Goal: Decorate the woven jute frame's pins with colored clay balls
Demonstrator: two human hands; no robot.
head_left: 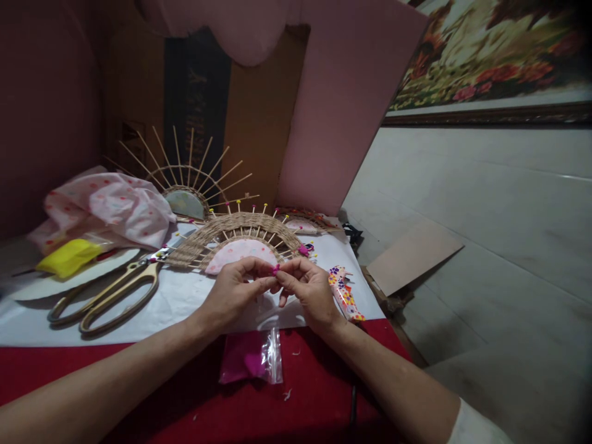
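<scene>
Between the fingertips of my left hand [240,287] and my right hand [308,290] is a small magenta piece of clay [276,269]. Both hands pinch it from either side. Just behind them stands a woven half-round piece [203,240] with thin sticks tipped in yellow and pink beads, and a pale pink dotted half disc [243,254] at its centre. A larger magenta lump [305,250] sits at its right end. Below my hands, a clear zip bag [250,357] with magenta clay lies on the red cloth.
Large gold-handled scissors [123,293] lie at left beside a yellow packet [69,258] and crumpled dotted fabric [108,206]. Another woven half-round with bare sticks [187,176] stands behind. A flower-patterned item [345,293] lies at right. Cardboard [259,117] rises at the back.
</scene>
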